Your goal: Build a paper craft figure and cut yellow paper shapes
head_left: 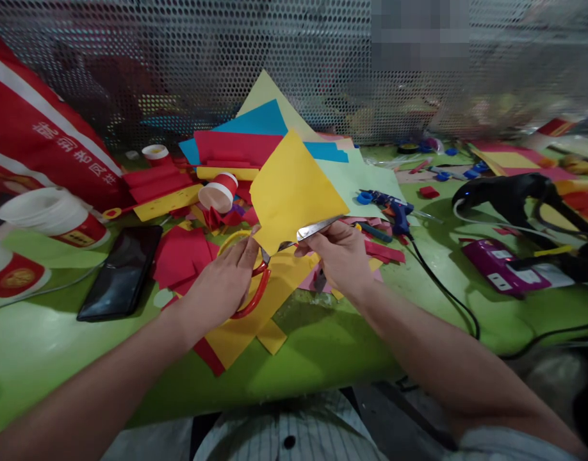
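Observation:
A sheet of yellow paper stands tilted up between my two hands, its lower edge cut unevenly. My left hand is closed at the sheet's lower left corner, with the fingers pinching its edge. Scissors with a red and a yellow handle loop sit at this hand; whether the hand also grips them I cannot tell. My right hand is closed on a flat silver metal piece with a rounded end, lying against the paper's lower right edge. More yellow paper lies below on the table.
A black phone and stacked paper cups are at left, by a red bag. Coloured sheets lie behind. At right are a blue glue gun with its cord, and a purple box. A perforated metal panel borders the back.

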{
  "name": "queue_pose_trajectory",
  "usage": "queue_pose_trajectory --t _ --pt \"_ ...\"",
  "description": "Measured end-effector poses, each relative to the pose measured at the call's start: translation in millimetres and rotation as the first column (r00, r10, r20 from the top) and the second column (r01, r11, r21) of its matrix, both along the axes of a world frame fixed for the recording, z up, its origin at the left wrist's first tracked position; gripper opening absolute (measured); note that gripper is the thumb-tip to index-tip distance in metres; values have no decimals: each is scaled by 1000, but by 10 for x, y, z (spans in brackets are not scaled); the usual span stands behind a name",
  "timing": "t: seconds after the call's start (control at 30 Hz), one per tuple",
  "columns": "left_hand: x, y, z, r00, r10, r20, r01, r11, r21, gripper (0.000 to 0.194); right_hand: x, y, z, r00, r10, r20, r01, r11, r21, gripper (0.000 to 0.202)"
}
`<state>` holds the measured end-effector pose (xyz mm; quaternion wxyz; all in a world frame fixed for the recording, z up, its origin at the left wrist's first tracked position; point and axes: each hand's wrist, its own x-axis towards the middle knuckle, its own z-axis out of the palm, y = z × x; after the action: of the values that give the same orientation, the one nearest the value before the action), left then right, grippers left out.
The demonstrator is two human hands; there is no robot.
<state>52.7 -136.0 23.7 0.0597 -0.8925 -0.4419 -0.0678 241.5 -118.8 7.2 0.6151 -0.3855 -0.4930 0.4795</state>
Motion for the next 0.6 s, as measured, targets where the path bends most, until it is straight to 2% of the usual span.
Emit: queue_pose_trajectory --t 0.33,0.6 --pt "-71 21 -15 994 -4 -106 6 1000 18 46 15 14 -9 997 -5 74 8 999 -39 7" --pt "-129 47 51 996 -1 -91 -9 994 -107 50 24 16 51 993 -2 122 12 996 -85 7"
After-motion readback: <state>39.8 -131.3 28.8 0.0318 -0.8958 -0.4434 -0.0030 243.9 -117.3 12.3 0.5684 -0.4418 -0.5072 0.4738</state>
